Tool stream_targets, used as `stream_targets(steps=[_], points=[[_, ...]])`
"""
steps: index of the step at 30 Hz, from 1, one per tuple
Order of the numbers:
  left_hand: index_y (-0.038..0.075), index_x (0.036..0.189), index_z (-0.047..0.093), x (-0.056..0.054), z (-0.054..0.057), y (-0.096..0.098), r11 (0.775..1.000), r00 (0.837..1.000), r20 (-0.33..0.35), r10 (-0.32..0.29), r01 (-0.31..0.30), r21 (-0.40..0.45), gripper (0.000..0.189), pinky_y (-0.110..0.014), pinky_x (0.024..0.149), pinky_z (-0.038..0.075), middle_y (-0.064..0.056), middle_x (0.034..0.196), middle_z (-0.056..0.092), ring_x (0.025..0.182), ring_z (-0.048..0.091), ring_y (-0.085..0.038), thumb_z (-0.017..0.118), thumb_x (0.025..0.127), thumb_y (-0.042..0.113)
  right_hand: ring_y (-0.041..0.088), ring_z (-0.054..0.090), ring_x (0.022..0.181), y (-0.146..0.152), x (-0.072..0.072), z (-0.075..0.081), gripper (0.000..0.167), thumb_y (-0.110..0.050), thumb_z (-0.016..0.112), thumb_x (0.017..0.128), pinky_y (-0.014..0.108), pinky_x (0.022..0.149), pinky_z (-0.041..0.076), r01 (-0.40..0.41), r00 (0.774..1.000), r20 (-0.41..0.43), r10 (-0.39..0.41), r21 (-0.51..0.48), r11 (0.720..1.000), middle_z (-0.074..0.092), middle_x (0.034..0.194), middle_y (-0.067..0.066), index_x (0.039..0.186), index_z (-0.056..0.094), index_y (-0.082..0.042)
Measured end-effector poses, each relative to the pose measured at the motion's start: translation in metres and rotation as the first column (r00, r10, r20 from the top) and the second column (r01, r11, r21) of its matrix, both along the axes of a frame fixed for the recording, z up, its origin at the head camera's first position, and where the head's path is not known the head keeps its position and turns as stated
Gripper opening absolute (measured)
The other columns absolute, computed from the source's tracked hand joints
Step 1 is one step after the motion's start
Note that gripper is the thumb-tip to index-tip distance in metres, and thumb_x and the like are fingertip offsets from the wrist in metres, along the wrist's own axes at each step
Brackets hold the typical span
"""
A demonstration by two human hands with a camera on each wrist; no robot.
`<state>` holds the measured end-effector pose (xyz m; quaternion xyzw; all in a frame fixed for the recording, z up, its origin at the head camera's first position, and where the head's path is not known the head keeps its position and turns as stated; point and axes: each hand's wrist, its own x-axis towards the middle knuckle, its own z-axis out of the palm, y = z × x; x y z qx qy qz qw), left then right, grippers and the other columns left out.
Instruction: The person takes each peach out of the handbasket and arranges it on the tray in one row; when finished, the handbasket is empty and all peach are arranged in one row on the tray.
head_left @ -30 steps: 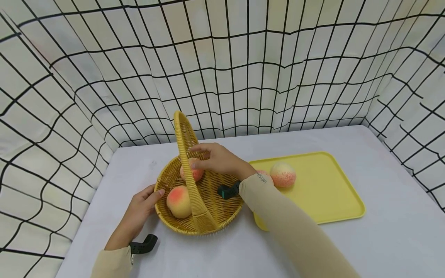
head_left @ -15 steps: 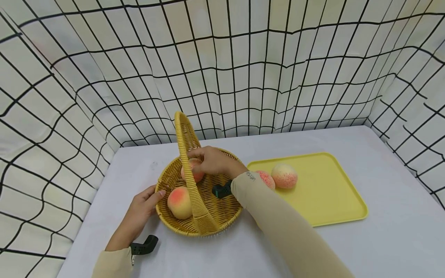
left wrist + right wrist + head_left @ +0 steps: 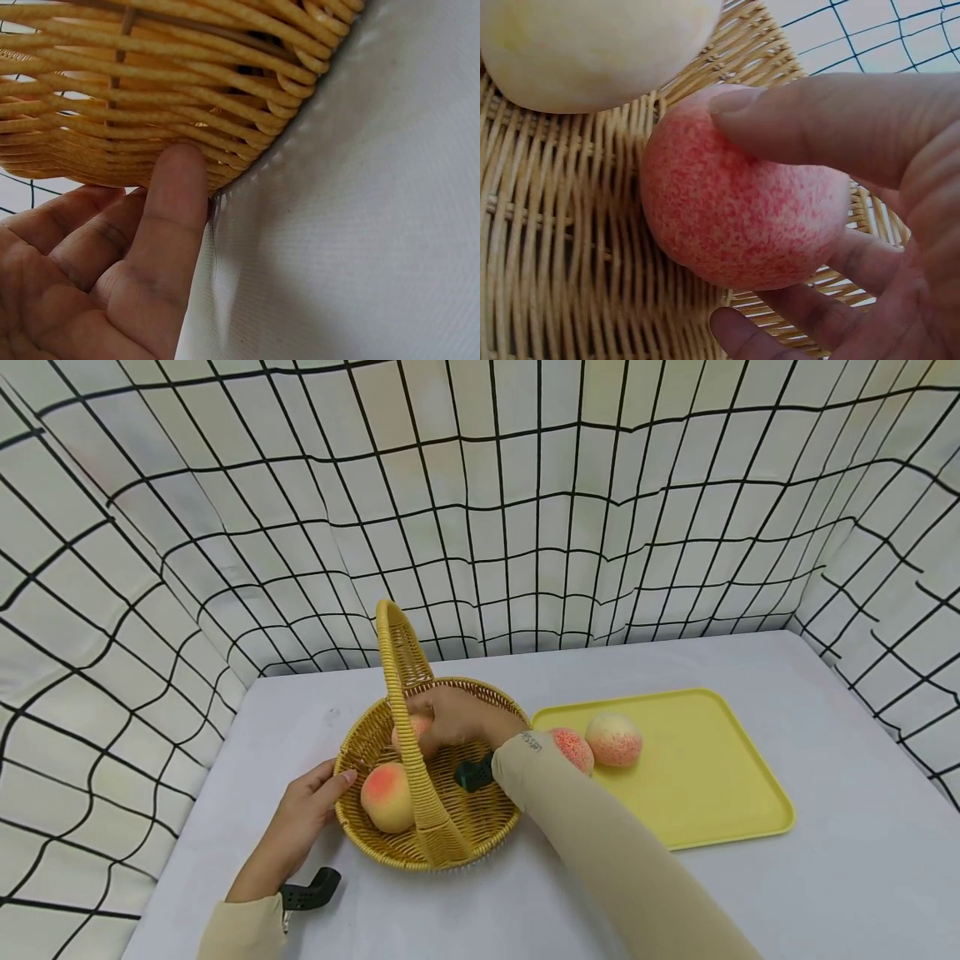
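In the head view, a yellow wicker basket (image 3: 480,814) with a tall arched handle stands on the table. My left hand (image 3: 303,814) steadies it at the left side, thumb at the rim; its fingers (image 3: 176,187) touch the woven wall in the left wrist view. My right hand (image 3: 457,718) reaches into the basket beside the handle. It grips a red-speckled peach (image 3: 735,202), thumb on top and other fingers around the far side. A second, yellow peach with a red blush (image 3: 387,799) lies in the basket, near the left hand.
To the right lies a yellow tray (image 3: 712,777) bearing two more peaches, one pale and pink (image 3: 613,740), one red-speckled (image 3: 572,749) and partly behind the right sleeve. A white cloth covers the table (image 3: 847,760). Black-gridded white curtain (image 3: 510,527) encloses the back and sides.
My right hand has shifted slightly left and lower into the basket, closing round the speckled peach, which is now more covered. The left hand and basket hold nearly still.
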<state>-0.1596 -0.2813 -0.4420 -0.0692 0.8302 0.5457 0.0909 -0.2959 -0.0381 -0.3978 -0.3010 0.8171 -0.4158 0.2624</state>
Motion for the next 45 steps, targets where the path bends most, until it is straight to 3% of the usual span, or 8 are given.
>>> stream_targets(steps=[4, 9, 16, 21, 27, 30, 36, 45], points=[[0.003, 0.156, 0.043, -0.0004, -0.0002, 0.0002, 1.000, 1.000, 0.008, -0.003, 0.003, 0.000, 0.059, -0.018, 0.089, 0.052, -0.020, 0.151, 0.053, 0.111, 0.061, -0.002, 0.048, 0.111, 0.040, 0.017, 0.061, 0.089, 0.0002, 0.0006, -0.0025, 0.071, -0.001, 0.079, 0.080, 0.029, 0.075, 0.054, 0.016, 1.000, 0.015, -0.017, 0.012, 1.000, 0.068, 0.111, 0.002, 0.146, 0.063, -0.022], [0.003, 0.156, 0.043, -0.0003, 0.0005, 0.0001, 1.000, 1.000, 0.007, -0.006, 0.006, -0.004, 0.059, -0.018, 0.089, 0.053, -0.020, 0.151, 0.053, 0.110, 0.061, -0.002, 0.048, 0.111, 0.041, 0.016, 0.063, 0.091, 0.0020, -0.0007, -0.0043, 0.062, -0.009, 0.079, 0.084, 0.029, 0.076, 0.055, 0.030, 0.999, -0.029, -0.030, 0.023, 0.999, 0.067, 0.112, 0.000, 0.143, 0.064, -0.023], [0.002, 0.156, 0.042, -0.0001, 0.0019, 0.0004, 1.000, 1.000, -0.003, -0.010, 0.010, -0.011, 0.059, -0.019, 0.089, 0.053, -0.021, 0.151, 0.053, 0.111, 0.061, -0.003, 0.048, 0.111, 0.040, 0.016, 0.057, 0.110, 0.0017, -0.0013, -0.0057, 0.046, -0.031, 0.072, 0.098, 0.033, 0.093, 0.050, 0.057, 0.995, -0.090, -0.051, 0.061, 0.997, 0.066, 0.129, -0.001, 0.142, 0.065, -0.022], [0.002, 0.156, 0.043, 0.0001, 0.0024, 0.0000, 1.000, 1.000, -0.003, -0.010, 0.010, -0.011, 0.059, -0.019, 0.089, 0.053, -0.020, 0.151, 0.053, 0.110, 0.061, -0.003, 0.047, 0.112, 0.040, 0.016, 0.057, 0.110, 0.0009, -0.0009, -0.0053, 0.043, -0.028, 0.068, 0.097, 0.033, 0.093, 0.051, 0.086, 0.992, -0.094, -0.081, 0.043, 0.995, 0.066, 0.130, 0.000, 0.140, 0.067, -0.023], [0.002, 0.157, 0.042, -0.0002, 0.0021, -0.0002, 1.000, 1.000, -0.002, -0.012, 0.012, -0.017, 0.059, -0.019, 0.090, 0.052, -0.020, 0.152, 0.052, 0.112, 0.060, -0.003, 0.047, 0.112, 0.041, 0.018, 0.057, 0.122, 0.0011, -0.0009, -0.0049, 0.041, -0.026, 0.058, 0.104, 0.037, 0.101, 0.049, 0.047, 0.993, -0.108, -0.043, 0.037, 0.998, 0.063, 0.143, 0.003, 0.145, 0.063, -0.022], [0.003, 0.157, 0.042, -0.0005, 0.0019, 0.0001, 1.000, 1.000, -0.001, -0.013, 0.013, -0.018, 0.060, -0.019, 0.091, 0.052, -0.020, 0.152, 0.052, 0.114, 0.060, -0.005, 0.047, 0.112, 0.041, 0.017, 0.057, 0.122, 0.0009, -0.0012, -0.0046, 0.043, -0.024, 0.064, 0.101, 0.036, 0.100, 0.049, 0.050, 0.991, -0.128, -0.043, 0.051, 0.997, 0.063, 0.142, 0.002, 0.144, 0.064, -0.023], [0.003, 0.157, 0.042, -0.0003, 0.0018, 0.0005, 1.000, 1.000, 0.000, -0.012, 0.012, -0.020, 0.060, -0.022, 0.094, 0.052, -0.019, 0.153, 0.052, 0.118, 0.059, -0.008, 0.047, 0.111, 0.041, 0.017, 0.061, 0.099, -0.0031, -0.0022, -0.0054, 0.058, -0.013, 0.086, 0.082, 0.030, 0.083, 0.053, 0.060, 0.985, -0.166, -0.047, 0.071, 0.996, 0.068, 0.119, -0.001, 0.137, 0.067, -0.022], [0.003, 0.157, 0.042, 0.0000, 0.0003, -0.0002, 1.000, 1.000, -0.009, -0.012, 0.011, -0.022, 0.059, -0.021, 0.092, 0.053, -0.019, 0.153, 0.051, 0.124, 0.058, -0.015, 0.047, 0.111, 0.041, 0.016, 0.064, 0.098, -0.0016, -0.0026, -0.0079, 0.063, -0.026, 0.086, 0.085, 0.028, 0.081, 0.055, 0.063, 0.987, -0.153, -0.051, 0.073, 0.995, 0.066, 0.120, 0.000, 0.144, 0.063, -0.023]])
